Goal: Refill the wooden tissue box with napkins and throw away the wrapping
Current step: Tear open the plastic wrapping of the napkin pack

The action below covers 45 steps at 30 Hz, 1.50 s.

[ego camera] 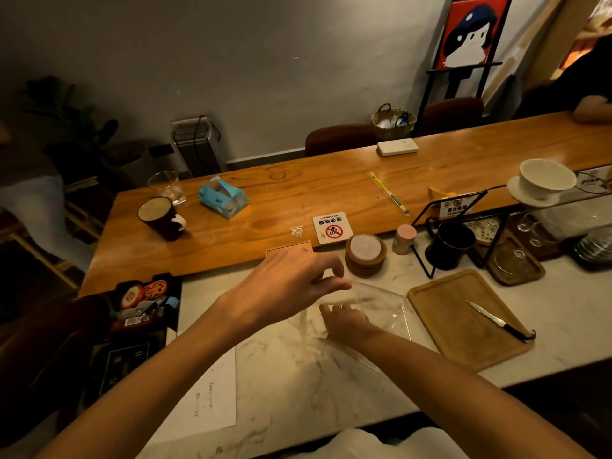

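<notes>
A clear plastic wrapping (377,306) lies crumpled on the marble counter (298,369). My left hand (288,286) hovers over its far left corner, with thumb and fingers curled and pinching the plastic there. My right hand (347,323) shows through the film and grips the wrapping at its left edge. The wooden tissue box (284,250) stands just behind my left hand, which hides most of it. I see no loose napkins.
A wooden tray (440,329) with a knife (496,321) lies right of the wrapping. Stacked coasters (365,256), a small pink jar (404,239) and a black wire rack (427,246) stand behind. On the wooden bar sit a blue tissue pack (223,197) and a mug (162,218). Paper (205,402) lies near left.
</notes>
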Tool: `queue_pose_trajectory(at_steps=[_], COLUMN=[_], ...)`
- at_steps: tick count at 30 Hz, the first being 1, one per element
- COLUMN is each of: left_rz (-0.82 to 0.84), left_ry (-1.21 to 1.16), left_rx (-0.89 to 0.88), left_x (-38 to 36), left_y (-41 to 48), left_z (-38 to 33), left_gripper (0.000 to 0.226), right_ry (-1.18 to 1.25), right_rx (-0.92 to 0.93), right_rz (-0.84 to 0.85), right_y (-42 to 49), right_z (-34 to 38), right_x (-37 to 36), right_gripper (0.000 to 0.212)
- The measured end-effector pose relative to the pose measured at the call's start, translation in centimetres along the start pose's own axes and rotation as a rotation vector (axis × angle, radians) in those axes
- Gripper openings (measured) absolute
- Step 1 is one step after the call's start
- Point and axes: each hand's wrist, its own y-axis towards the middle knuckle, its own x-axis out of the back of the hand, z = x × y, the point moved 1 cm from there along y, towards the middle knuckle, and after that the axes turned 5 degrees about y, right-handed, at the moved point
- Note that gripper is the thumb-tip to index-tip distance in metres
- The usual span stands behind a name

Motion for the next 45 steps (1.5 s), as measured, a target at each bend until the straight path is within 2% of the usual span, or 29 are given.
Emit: queue_pose_trajectory(at_steps=[3, 6, 8, 11, 14, 17, 19, 21, 22, 27, 29, 31, 39, 41, 43, 45], left_rz=[0.021, 0.033, 0.045, 0.051, 0.033, 0.049, 0.063, 0.076, 0.087, 0.113, 0.096, 0.069, 0.029, 0.01, 0.018, 0.016], left_ry=[-0.021, -0.029, -0.01, 0.015, -0.02, -0.08, -0.206, -0.313, -0.316, -0.164, -0.139, -0.098, -0.178, -0.125, -0.06, -0.044], left_rx=[0.005, 0.012, 0.017, 0.033, 0.054, 0.116, 0.168, 0.185, 0.175, 0.105, 0.104, 0.103, 0.116, 0.111, 0.12, 0.143], left_x=[-0.2, -0.4, -0.4, 0.4, 1.8, 3.5, 4.6, 5.7, 6.1, 7.8, 8.1, 8.1, 7.5, 7.5, 7.2, 7.5], left_y=[-0.6, -0.7, -0.7, -0.4, -0.2, -0.2, -0.4, -0.7, -0.7, 0.1, 0.4, 0.3, -0.9, -0.9, -1.3, -2.2], left_z=[0.2, 0.0, 0.0, 0.3, 1.2, 2.7, 3.4, 3.6, 3.5, 2.8, 2.6, 2.7, 2.9, 3.1, 3.7, 4.8], left_gripper=[0.032, 0.033, 0.034, 0.032, 0.027, 0.026, 0.022, 0.018, 0.017, 0.024, 0.026, 0.023, 0.02, 0.02, 0.021, 0.022], right_ry=[0.098, 0.176, 0.203, 0.257, 0.259, 0.421, 0.559, 0.696, 0.673, 0.08, -0.018, -0.009, 0.284, 0.493, 0.734, 1.034], right_rx=[-0.003, 0.038, 0.115, 0.161, 0.247, 0.362, 0.415, 0.425, 0.436, 0.469, 0.491, 0.508, 0.562, 0.554, 0.504, 0.469], right_rz=[0.016, 0.057, 0.125, 0.188, 0.195, 0.104, 0.016, 0.017, 0.008, -0.183, -0.202, -0.218, -0.462, -0.579, -0.764, -0.902], right_y=[-0.3, -1.2, -2.1, -3.5, -6.5, -11.7, -14.9, -16.6, -17.3, -16.8, -16.2, -16.7, -21.8, -22.6, -23.0, -22.2], right_z=[0.1, 0.7, 0.8, 1.4, 2.3, 1.2, 0.1, -0.4, -0.1, 3.5, 4.0, 3.6, 0.6, -0.3, -1.3, -2.3], right_x=[0.3, 2.0, 3.4, 6.2, 10.6, 15.8, 18.6, 20.0, 20.3, 19.2, 19.1, 19.9, 23.7, 24.1, 24.0, 23.5], right_gripper=[0.04, 0.035, 0.042, 0.039, 0.055, 0.058, 0.051, 0.043, 0.042, 0.034, 0.033, 0.03, 0.034, 0.036, 0.038, 0.038])
